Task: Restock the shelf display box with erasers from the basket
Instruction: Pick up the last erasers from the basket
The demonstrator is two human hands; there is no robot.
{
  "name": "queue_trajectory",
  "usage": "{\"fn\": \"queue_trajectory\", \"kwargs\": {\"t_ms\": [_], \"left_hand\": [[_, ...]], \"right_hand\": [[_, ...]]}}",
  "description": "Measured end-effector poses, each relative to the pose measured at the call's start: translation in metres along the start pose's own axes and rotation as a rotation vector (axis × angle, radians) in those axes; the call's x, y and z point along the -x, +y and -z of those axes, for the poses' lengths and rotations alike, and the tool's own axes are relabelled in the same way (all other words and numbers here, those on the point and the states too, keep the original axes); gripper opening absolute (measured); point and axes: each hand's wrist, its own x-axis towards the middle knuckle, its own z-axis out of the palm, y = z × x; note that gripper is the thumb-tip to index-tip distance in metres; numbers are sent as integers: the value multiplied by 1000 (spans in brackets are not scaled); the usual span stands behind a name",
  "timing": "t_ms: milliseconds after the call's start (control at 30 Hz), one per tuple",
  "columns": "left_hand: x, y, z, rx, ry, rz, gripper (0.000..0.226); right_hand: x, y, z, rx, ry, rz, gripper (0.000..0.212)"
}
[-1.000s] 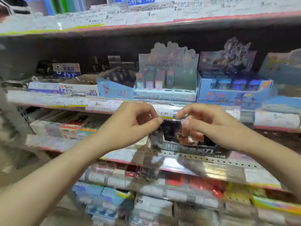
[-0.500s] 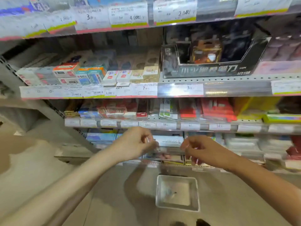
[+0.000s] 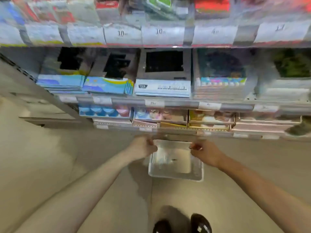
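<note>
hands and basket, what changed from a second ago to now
Both hands came down from the dark display box on the upper shelf to the basket on the floor. The left hand and right hand now sit at its far corners, fingers curled; blur hides whether they hold it. The view tipped down, bringing the shoes into sight. Both hands stayed close together with the same curled grip.

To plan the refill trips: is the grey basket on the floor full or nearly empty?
Nearly empty. The grey rectangular plastic basket shows mostly bare bottom, with only a small blurred clear item inside; whether it is an eraser, cannot tell.
</note>
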Motion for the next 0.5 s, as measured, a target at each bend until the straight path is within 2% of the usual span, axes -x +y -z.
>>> {"fn": "queue_trajectory", "kwargs": {"t_ms": [167,267,400,500], "left_hand": [[-73,-68,-95,94,13,107,2],[-120,-103,-147,74,3,149,7],[-182,-143,-206,69,13,197,16],[-227,-167,-245,66,-44,247,9]], "right_hand": [[-68,88,-73,36,-4,-64,30],[-111,130,-113,64,6,-80,34],[-174,179,-162,134,34,-75,34],[-220,211,-195,145,31,-59,34]]}}
